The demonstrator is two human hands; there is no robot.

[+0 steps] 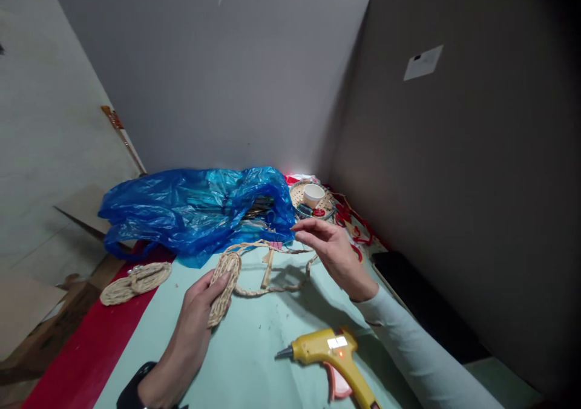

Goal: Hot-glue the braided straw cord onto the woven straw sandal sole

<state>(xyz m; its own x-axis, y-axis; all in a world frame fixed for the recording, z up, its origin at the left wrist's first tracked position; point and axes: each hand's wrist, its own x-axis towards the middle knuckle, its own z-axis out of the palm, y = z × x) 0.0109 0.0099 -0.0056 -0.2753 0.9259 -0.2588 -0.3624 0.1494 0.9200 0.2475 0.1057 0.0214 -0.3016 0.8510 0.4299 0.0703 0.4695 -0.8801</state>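
My left hand [200, 303] is closed around a small oval sole of coiled straw braid [226, 285], thumb on its upper face. From the sole a loose straw braid [272, 289] loops out to the right over the pale green sheet. My right hand [333, 255] is raised beyond the loop's far end, thumb and fingers brought together in a pinch. Whatever the fingertips may hold is too small to make out. The braid passes below that hand. Nearer to me, a yellow hot glue gun [324, 347] lies on its side, nozzle pointing left, with a small orange light lit.
A pair of finished-looking straw slippers [136, 282] rests on the red strip at left. Behind the hands spreads a blue plastic bag [195, 209]. A woven tray [297, 192] holds a white cup [313, 195]. A black flat object [422, 303] lies along the right wall.
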